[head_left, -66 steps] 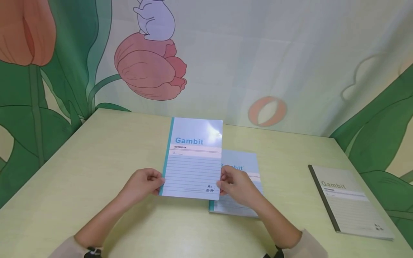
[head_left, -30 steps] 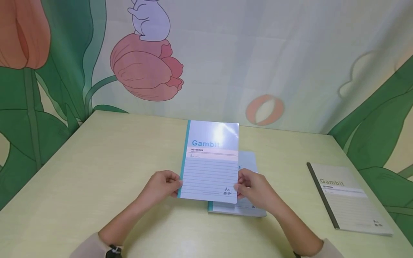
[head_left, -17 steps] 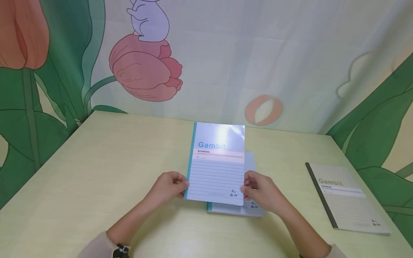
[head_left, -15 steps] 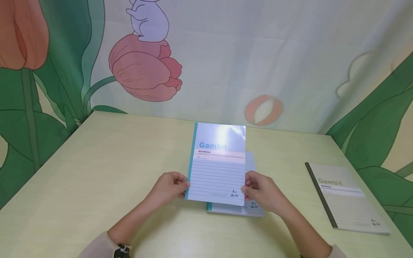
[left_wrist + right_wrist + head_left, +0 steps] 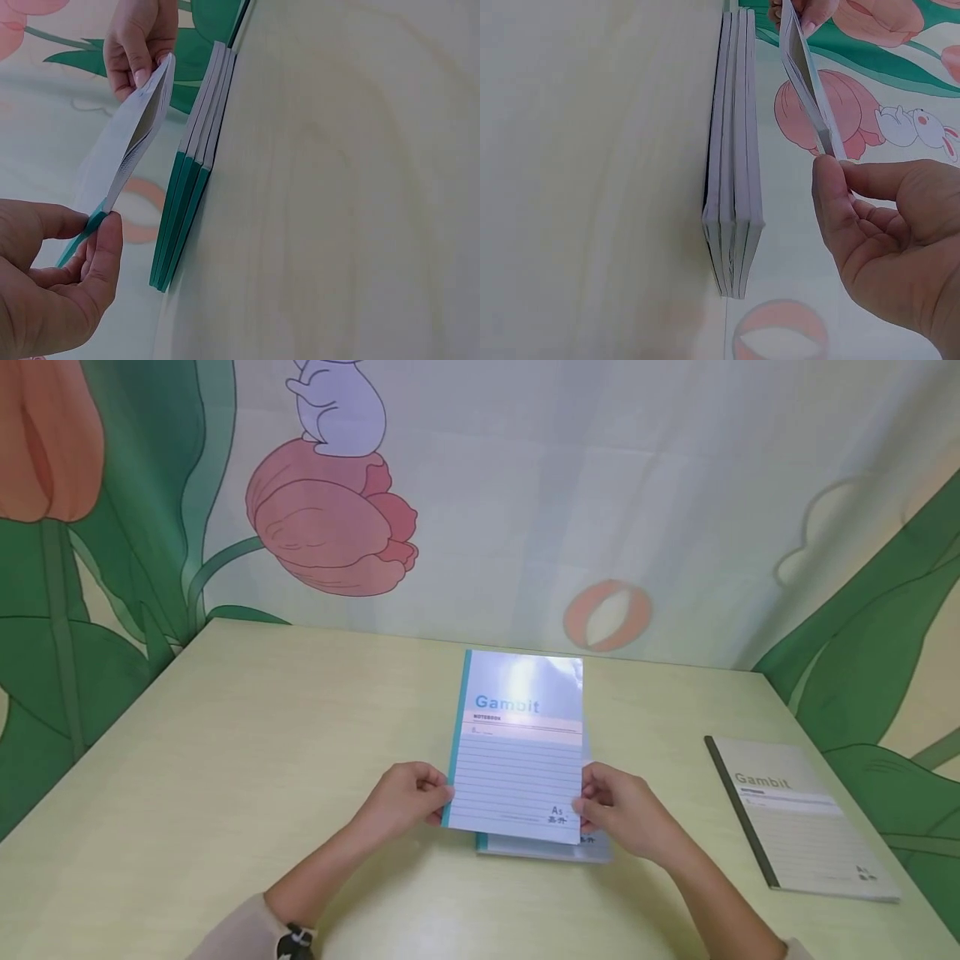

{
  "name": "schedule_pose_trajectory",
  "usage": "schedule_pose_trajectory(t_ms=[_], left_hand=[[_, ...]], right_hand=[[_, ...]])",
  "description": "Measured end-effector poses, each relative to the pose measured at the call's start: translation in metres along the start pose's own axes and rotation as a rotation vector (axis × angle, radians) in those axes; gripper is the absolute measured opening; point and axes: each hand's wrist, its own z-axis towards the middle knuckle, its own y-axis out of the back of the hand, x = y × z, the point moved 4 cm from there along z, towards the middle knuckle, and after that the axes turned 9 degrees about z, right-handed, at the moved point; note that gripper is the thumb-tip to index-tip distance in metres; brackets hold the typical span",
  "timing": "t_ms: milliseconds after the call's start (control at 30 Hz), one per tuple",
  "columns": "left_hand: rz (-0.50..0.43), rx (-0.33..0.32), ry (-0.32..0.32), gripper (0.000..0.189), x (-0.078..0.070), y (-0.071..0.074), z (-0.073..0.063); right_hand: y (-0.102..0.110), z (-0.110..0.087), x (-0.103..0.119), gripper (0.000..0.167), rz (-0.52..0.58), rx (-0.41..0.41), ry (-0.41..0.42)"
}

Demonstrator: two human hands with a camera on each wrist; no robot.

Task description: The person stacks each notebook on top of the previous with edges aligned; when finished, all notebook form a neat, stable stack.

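Note:
A light blue notebook [image 5: 517,768] with a teal spine and "Gambit" on its cover is held up between both hands. My left hand [image 5: 405,793] pinches its spine edge near the lower corner. On the opposite edge, my right hand [image 5: 626,806] pinches it between thumb and fingers. Below it lies a stack of notebooks [image 5: 540,847], mostly covered in the head view. Both wrist views show a gap between the held notebook and the stack; in the left wrist view the stacked notebooks [image 5: 196,157] have teal spines lined up. The held notebook's pages part slightly at its lower edge.
A grey notebook [image 5: 806,822] with a dark spine lies on the right part of the pale wooden table [image 5: 247,735]. Behind the table hangs a curtain [image 5: 487,510] printed with tulips and a rabbit.
Both hands have carried the blue notebook to the right and slightly nearer, so that it now covers most of the stack. The grip on it is the same throughout.

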Motion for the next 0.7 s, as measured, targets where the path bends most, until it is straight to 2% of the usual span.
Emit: schedule_pose_trajectory(t_ms=[367, 700], left_hand=[[0.003, 0.058, -0.035, 0.014, -0.004, -0.011, 0.004], [-0.037, 0.108, -0.074, 0.015, -0.004, -0.023, 0.008]], right_hand=[[0.011, -0.005, -0.006, 0.009, -0.005, 0.022, -0.023], [0.02, -0.007, -0.016, 0.008, -0.009, 0.042, -0.036]])
